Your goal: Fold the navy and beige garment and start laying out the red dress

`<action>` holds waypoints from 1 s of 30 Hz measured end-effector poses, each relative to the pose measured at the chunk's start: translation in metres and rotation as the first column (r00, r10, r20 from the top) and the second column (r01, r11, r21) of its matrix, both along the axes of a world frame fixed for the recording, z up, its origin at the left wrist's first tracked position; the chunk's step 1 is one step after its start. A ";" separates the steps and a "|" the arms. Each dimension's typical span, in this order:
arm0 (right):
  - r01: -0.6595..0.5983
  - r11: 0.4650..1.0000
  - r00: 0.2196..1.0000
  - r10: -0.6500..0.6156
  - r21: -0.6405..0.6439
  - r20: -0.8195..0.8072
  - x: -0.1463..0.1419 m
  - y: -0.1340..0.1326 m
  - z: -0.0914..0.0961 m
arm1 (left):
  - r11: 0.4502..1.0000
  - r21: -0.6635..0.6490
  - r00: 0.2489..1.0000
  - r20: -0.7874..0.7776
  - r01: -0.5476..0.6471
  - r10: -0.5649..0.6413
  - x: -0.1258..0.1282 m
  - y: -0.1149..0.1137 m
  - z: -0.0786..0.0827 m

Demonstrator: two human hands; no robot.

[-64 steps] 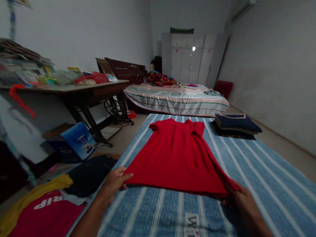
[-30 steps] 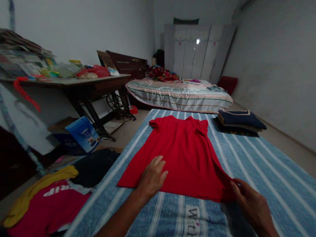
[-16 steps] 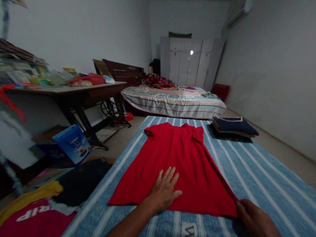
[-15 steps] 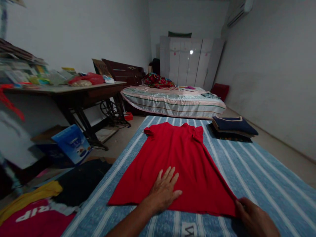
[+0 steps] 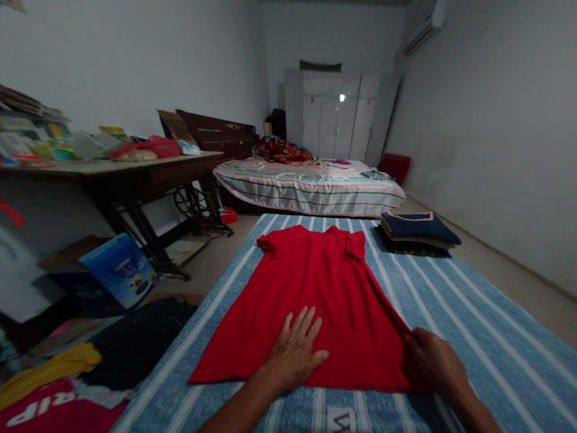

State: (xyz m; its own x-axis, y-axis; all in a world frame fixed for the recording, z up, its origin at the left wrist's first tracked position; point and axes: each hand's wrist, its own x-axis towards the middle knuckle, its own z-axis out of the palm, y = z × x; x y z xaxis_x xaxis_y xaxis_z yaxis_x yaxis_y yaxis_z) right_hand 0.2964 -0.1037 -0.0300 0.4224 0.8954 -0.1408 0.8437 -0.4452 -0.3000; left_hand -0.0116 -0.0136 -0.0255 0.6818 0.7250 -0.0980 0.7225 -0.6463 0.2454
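Note:
A red short-sleeved garment [image 5: 311, 288] lies spread flat on a blue-and-white striped mat [image 5: 455, 325], neck away from me. My left hand [image 5: 295, 352] rests flat on its lower middle, fingers stretched out. My right hand [image 5: 435, 361] is closed on the garment's near right hem corner, which bunches under the fingers.
Folded dark clothes [image 5: 417, 231] are stacked at the mat's far right. Loose clothes [image 5: 58, 385] in yellow, black and red lie on the floor at left. A cluttered table [image 5: 121, 171] on a sewing-machine stand, a blue box [image 5: 119, 276], a low bed [image 5: 311, 186] and white wardrobes [image 5: 338, 120] stand beyond.
My left hand let go of the near left hem corner and moved onto the garment's lower middle, lying flat. My right hand kept its hold and shifted the right corner slightly inward.

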 end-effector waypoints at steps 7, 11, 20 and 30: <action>0.042 0.996 0.990 -0.031 0.075 -0.140 0.023 -0.022 -0.015 | 0.999 0.044 1.000 0.023 0.012 -0.013 -0.002 0.002 -0.006; 0.070 0.996 0.985 -0.059 0.061 -0.163 0.018 -0.024 -0.023 | 0.998 0.057 1.000 0.019 0.013 -0.015 -0.003 0.003 -0.008; 0.100 0.995 0.990 -0.102 -0.027 -0.095 0.013 -0.025 -0.014 | 0.998 0.059 1.000 -0.014 0.005 -0.005 -0.002 0.005 -0.008; 0.149 0.986 0.980 -0.138 -0.071 0.142 0.002 -0.030 -0.001 | 0.998 0.062 1.000 -0.021 0.017 -0.016 0.001 0.005 -0.006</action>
State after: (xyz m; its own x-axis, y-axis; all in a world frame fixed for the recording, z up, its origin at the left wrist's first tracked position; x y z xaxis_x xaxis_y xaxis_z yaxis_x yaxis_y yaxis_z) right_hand 0.2981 -0.1334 -0.0311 0.5662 0.8119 -0.1425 0.7996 -0.5829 -0.1444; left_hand -0.0110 -0.0087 -0.0318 0.6923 0.7185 -0.0669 0.7158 -0.6720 0.1899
